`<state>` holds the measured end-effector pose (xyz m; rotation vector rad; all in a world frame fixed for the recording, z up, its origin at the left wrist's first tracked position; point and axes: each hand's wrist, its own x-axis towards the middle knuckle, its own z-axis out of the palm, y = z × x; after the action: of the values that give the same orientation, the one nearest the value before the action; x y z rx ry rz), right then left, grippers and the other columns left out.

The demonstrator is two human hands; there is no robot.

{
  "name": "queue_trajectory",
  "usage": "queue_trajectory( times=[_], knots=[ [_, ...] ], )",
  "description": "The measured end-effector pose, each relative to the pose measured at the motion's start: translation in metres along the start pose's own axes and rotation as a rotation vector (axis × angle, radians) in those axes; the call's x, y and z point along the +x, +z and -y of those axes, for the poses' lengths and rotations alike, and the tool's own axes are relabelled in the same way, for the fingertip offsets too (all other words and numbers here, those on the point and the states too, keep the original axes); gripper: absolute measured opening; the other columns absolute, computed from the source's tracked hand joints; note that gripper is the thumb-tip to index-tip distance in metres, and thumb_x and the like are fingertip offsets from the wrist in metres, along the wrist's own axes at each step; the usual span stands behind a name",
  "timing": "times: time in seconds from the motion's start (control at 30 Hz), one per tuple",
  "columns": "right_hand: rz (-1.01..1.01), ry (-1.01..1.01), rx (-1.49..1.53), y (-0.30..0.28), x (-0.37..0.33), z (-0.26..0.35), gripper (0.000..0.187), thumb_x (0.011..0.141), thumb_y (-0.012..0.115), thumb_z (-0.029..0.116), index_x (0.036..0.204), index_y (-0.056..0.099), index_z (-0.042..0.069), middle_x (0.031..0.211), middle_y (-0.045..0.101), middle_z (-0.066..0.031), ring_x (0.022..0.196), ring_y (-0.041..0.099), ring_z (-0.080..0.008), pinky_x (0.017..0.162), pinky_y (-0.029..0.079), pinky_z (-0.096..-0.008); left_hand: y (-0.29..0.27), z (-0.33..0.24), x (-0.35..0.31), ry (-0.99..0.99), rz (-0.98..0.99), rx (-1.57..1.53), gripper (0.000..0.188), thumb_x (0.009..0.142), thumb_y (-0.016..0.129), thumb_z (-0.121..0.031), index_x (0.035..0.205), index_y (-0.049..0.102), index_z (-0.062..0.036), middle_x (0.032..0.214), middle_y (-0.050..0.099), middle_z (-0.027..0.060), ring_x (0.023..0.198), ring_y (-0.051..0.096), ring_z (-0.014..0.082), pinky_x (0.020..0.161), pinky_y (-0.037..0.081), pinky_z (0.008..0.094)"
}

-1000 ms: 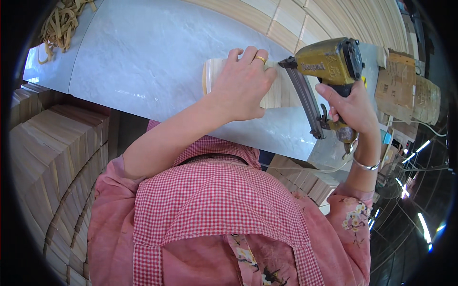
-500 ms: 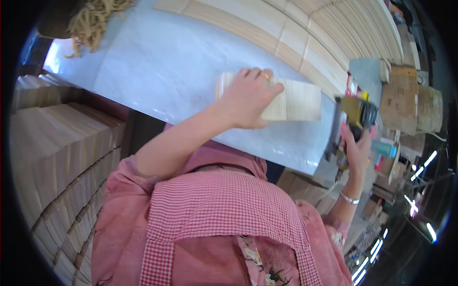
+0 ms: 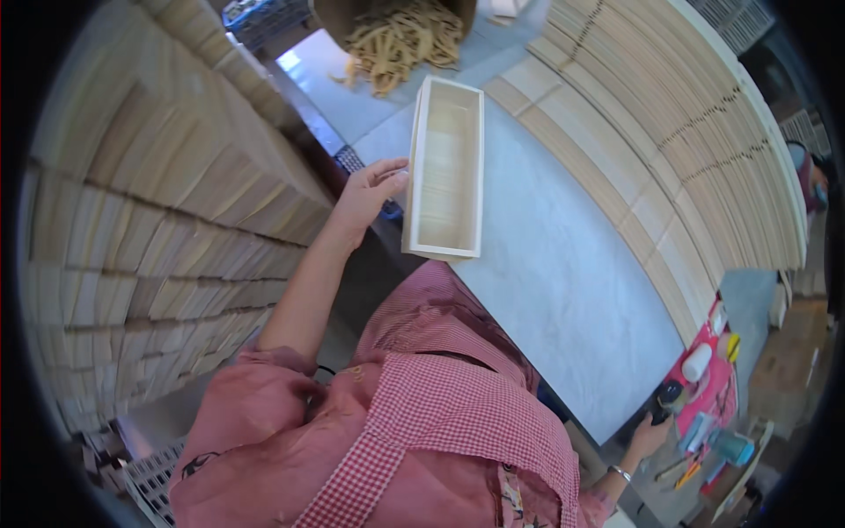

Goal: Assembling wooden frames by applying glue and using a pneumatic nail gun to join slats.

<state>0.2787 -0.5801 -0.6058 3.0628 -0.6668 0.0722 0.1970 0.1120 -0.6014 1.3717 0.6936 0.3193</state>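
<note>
An open-topped, pale wooden box (image 3: 447, 167), long and narrow with nothing inside, sits at the near edge of the pale marbled tabletop (image 3: 546, 255) and juts past it. Against the box's left wall is my left hand (image 3: 370, 195), thumb and forefinger at the wood; its other fingers are partly hidden. Down at the lower right, my right hand (image 3: 650, 436) is closed round the black handle of a nail gun (image 3: 666, 405), most of which is hidden. The tool is beside a pink cloth (image 3: 711, 396) at the table's right end.
Stacked wooden boards (image 3: 176, 229) rise on my left. Rows of pale wood pieces (image 3: 651, 158) line the table's far side. A tipped container (image 3: 330, 22) spills tan rubber-band-like strips (image 3: 400, 44). A teal-capped jar (image 3: 732, 447) and small tools lie by the pink cloth.
The wooden piece under my left hand has moved left and now shows as a box with its open side up. My right hand has lowered the nail gun toward the pink cloth. The view has turned left.
</note>
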Motion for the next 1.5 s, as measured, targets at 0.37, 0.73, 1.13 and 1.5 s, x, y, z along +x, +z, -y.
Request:
queue_trajectory(
  times=[0.37, 0.73, 1.13, 1.5],
  knots=[
    [-0.340, -0.331, 0.555, 0.000, -0.036, 0.126, 0.040, 0.097, 0.064, 0.017, 0.131, 0.061, -0.003, 0.121, 0.067, -0.0190, 0.108, 0.063, -0.0328, 0.098, 0.049, -0.0408, 0.045, 0.006, -0.082, 0.921, -0.168, 1.289, 0.032, 0.083, 0.069, -0.022, 0.112, 0.068, -0.0104, 0.115, 0.066, 0.0080, 0.106, 0.059, 0.0264, 0.103, 0.038, 0.0498],
    [-0.037, -0.933, 0.857, 0.075, -0.128, 0.267, 0.033, 0.092, 0.060, 0.004, 0.124, 0.061, -0.004, 0.119, 0.063, -0.0198, 0.110, 0.057, -0.0351, 0.100, 0.046, -0.0418, 0.036, -0.110, -0.163, 1.167, -0.285, 1.321, 0.028, 0.075, 0.070, -0.010, 0.102, 0.062, -0.0105, 0.098, 0.063, 0.0076, 0.091, 0.058, 0.0267, 0.092, 0.044, 0.0400],
    [-0.159, -0.861, 1.006, 0.085, -0.130, 0.281, 0.034, 0.084, 0.066, 0.019, 0.109, 0.071, -0.004, 0.100, 0.070, -0.0250, 0.094, 0.062, -0.0450, 0.093, 0.049, -0.0481, -0.096, -0.388, -0.327, 1.722, -1.763, 1.673, 0.025, 0.073, 0.067, -0.013, 0.096, 0.059, -0.0056, 0.095, 0.061, 0.0142, 0.089, 0.057, 0.0355, 0.081, 0.046, 0.0395],
    [-0.187, -0.823, 0.991, 0.078, -0.131, 0.279, 0.029, 0.085, 0.067, 0.016, 0.104, 0.072, -0.005, 0.095, 0.070, -0.0256, 0.090, 0.063, -0.0447, 0.090, 0.050, -0.0476, -0.081, -0.537, -0.328, 0.972, -2.019, 1.716, 0.035, 0.077, 0.060, -0.021, 0.106, 0.066, -0.0017, 0.110, 0.067, 0.0213, 0.106, 0.060, 0.0408, 0.090, 0.048, 0.0513]
  ],
)
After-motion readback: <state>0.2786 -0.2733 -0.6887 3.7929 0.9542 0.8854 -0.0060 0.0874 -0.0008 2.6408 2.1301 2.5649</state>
